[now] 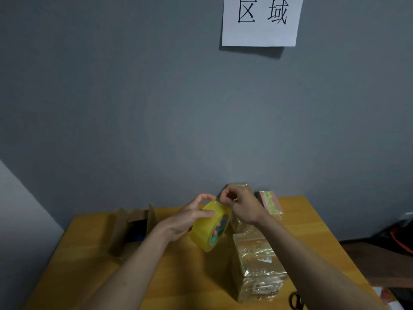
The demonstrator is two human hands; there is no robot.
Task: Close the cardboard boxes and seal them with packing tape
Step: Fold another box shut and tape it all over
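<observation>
My left hand (pixel 190 218) grips a yellow roll of packing tape (pixel 211 227) held above the wooden table (pixel 93 253). Right above the roll, my right hand (pixel 241 206) has its fingers curled at the roll's top edge, pinching at the tape end. A cardboard box wrapped in glossy tape (pixel 257 265) lies on the table below my right forearm. Another taped box (pixel 240 187) stands behind my right hand, mostly hidden. An open cardboard box (pixel 131 229) with raised flaps and dark contents stands at the left.
A pink and pale-yellow packet (pixel 271 201) lies at the table's back right. Black scissors (pixel 296 300) lie near the front right edge. A paper sign (pixel 261 19) hangs on the grey wall. Dark clutter with an orange cable (pixel 400 238) sits beyond the right edge.
</observation>
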